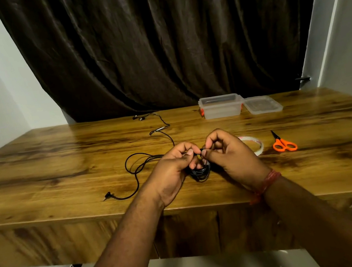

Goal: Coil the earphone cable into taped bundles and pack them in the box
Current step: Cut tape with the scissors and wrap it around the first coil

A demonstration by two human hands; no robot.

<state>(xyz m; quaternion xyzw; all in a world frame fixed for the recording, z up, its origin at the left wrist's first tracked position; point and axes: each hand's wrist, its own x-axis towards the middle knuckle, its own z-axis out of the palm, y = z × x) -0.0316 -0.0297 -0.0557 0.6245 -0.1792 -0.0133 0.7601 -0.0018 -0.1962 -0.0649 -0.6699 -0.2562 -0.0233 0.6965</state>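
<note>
While both hands meet over the near middle of the worktop, the scene reads as follows.

Left hand: fingers curled, thumb and forefinger pinching the black earphone cable at the top of a small coil; its grip is closed on the cable.

Right hand: fingers curled, fingertips pinching the same cable just beside the left thumb; its grip is closed on the cable too. A red thread band circles this wrist.

Coil: a bundle of black loops hanging below and between the two hands, just above the worktop; whether it touches the wood cannot be told.

Loose cable: the rest runs left from the hands in a loop on the worktop, one end leading to the plug near the front edge, another strand running back past an inline piece to the earbuds near the far edge.

Box: clear plastic with orange clasps, open, standing at the far right of the worktop, well apart from the hands.

Lid: lying flat, touching the box on its right side.

Tape roll: lying just behind the right hand, partly hidden by it.

Scissors: orange handles, lying to the right of the tape roll, blades pointing away.

Backdrop: a dark curtain hangs behind the worktop, between pale walls.
</note>
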